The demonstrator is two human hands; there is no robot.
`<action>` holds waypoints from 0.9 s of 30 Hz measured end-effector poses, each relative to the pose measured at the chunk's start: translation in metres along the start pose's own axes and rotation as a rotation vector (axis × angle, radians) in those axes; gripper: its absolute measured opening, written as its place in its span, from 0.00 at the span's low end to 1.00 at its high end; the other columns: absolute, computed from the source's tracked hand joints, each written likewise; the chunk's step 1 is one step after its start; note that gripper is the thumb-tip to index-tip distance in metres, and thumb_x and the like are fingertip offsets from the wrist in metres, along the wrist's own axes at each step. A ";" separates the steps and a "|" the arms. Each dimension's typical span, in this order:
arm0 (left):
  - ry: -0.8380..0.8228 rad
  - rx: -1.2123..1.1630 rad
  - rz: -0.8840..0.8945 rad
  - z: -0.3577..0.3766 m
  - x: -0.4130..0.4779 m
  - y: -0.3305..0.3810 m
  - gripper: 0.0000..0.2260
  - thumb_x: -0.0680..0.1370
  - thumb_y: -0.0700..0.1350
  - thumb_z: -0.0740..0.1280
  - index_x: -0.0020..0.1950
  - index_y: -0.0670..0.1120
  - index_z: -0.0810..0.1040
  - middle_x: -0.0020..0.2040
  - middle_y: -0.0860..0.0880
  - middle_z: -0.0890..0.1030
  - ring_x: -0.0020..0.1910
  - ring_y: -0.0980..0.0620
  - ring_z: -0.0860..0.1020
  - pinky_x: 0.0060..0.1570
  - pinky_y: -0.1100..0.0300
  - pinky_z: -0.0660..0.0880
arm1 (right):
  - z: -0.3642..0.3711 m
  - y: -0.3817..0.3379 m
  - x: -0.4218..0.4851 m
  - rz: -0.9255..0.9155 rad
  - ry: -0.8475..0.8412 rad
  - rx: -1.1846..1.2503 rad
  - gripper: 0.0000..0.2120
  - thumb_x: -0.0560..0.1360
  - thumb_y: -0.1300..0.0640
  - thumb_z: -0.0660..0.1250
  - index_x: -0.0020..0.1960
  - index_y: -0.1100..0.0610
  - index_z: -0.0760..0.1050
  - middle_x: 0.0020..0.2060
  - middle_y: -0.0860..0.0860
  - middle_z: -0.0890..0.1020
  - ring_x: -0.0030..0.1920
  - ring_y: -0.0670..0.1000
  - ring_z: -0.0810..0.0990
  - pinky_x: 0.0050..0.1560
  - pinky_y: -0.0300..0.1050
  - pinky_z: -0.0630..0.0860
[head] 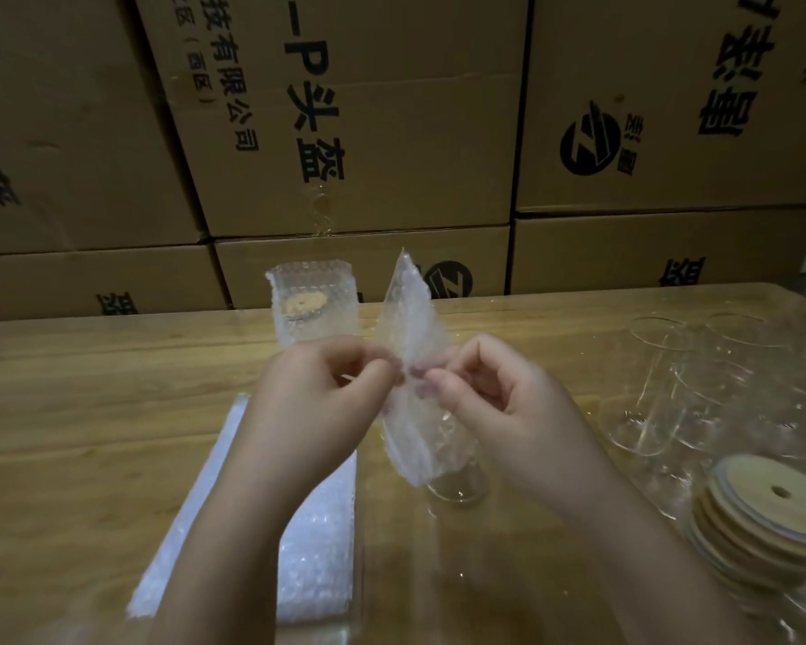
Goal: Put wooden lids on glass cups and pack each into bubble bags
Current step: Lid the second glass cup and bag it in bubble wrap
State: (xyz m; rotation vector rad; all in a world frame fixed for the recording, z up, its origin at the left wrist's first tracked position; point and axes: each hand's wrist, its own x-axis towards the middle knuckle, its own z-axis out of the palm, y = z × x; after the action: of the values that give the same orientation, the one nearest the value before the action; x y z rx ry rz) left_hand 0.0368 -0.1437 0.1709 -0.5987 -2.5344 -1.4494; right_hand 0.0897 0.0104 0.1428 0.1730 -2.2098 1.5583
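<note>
A clear bubble bag (413, 318) stands edge-on above the table's middle. My left hand (317, 402) and my right hand (499, 407) pinch its opening from either side at mid-height. Under the bag, a glass cup (459, 486) stands on the table, mostly hidden by the bag and my right hand. Behind my hands stands a packed bubble bag (312, 309) with a lidded cup inside; its wooden lid shows through. Several empty glass cups (680, 388) cluster at the right. A stack of wooden lids (768, 519) lies at the near right.
A stack of flat bubble bags (308, 542) lies on the wooden table (89, 412) under my left forearm. Cardboard boxes (368, 132) with printed characters form a wall right behind the table's far edge.
</note>
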 end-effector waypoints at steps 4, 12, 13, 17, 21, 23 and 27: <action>0.152 0.193 -0.006 -0.007 0.002 -0.007 0.09 0.74 0.48 0.65 0.34 0.53 0.80 0.32 0.60 0.81 0.32 0.58 0.79 0.30 0.56 0.73 | -0.009 0.007 0.004 0.068 0.231 -0.127 0.09 0.75 0.49 0.67 0.37 0.49 0.72 0.38 0.46 0.83 0.38 0.42 0.81 0.33 0.33 0.75; 0.537 0.530 0.112 0.008 -0.004 0.004 0.15 0.77 0.49 0.64 0.30 0.48 0.73 0.25 0.51 0.73 0.24 0.50 0.69 0.26 0.65 0.57 | -0.015 0.008 0.005 0.065 0.480 -0.227 0.08 0.75 0.54 0.67 0.41 0.49 0.68 0.38 0.46 0.76 0.34 0.41 0.73 0.31 0.30 0.69; 0.538 0.536 0.149 0.011 -0.005 0.006 0.15 0.77 0.48 0.64 0.30 0.48 0.73 0.25 0.51 0.72 0.23 0.49 0.69 0.26 0.66 0.56 | -0.012 0.004 0.003 -0.014 0.490 -0.240 0.08 0.74 0.56 0.67 0.41 0.48 0.68 0.39 0.46 0.75 0.36 0.42 0.73 0.34 0.31 0.70; 0.500 0.517 0.270 0.029 -0.010 0.014 0.16 0.76 0.47 0.65 0.28 0.46 0.71 0.24 0.51 0.69 0.21 0.48 0.64 0.24 0.66 0.52 | 0.002 -0.020 -0.007 -0.393 0.456 -0.338 0.07 0.74 0.63 0.68 0.46 0.53 0.72 0.39 0.47 0.75 0.38 0.44 0.75 0.39 0.30 0.71; 0.475 0.522 0.352 0.037 -0.015 0.016 0.15 0.77 0.48 0.62 0.30 0.46 0.74 0.27 0.51 0.73 0.21 0.48 0.68 0.23 0.64 0.58 | 0.003 -0.028 -0.012 -0.340 0.287 -0.309 0.09 0.77 0.64 0.62 0.49 0.52 0.79 0.44 0.43 0.80 0.46 0.42 0.81 0.44 0.36 0.77; 0.477 0.493 0.393 0.037 -0.016 0.018 0.15 0.77 0.47 0.63 0.30 0.46 0.73 0.27 0.51 0.72 0.21 0.50 0.66 0.22 0.64 0.57 | -0.004 -0.027 -0.011 -0.153 0.259 -0.191 0.12 0.79 0.63 0.60 0.49 0.49 0.79 0.44 0.42 0.82 0.47 0.40 0.81 0.46 0.36 0.78; 0.476 0.421 0.548 0.044 -0.026 0.028 0.13 0.78 0.47 0.63 0.33 0.46 0.73 0.29 0.52 0.72 0.21 0.52 0.67 0.18 0.62 0.61 | -0.016 -0.018 -0.004 0.158 -0.071 0.255 0.13 0.80 0.62 0.59 0.49 0.53 0.81 0.44 0.46 0.85 0.47 0.43 0.83 0.47 0.36 0.78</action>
State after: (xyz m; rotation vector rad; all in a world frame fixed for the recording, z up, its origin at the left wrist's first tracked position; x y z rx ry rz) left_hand 0.0747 -0.1003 0.1620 -0.6956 -1.9905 -0.7309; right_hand 0.1039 0.0184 0.1608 0.1334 -2.1148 1.9476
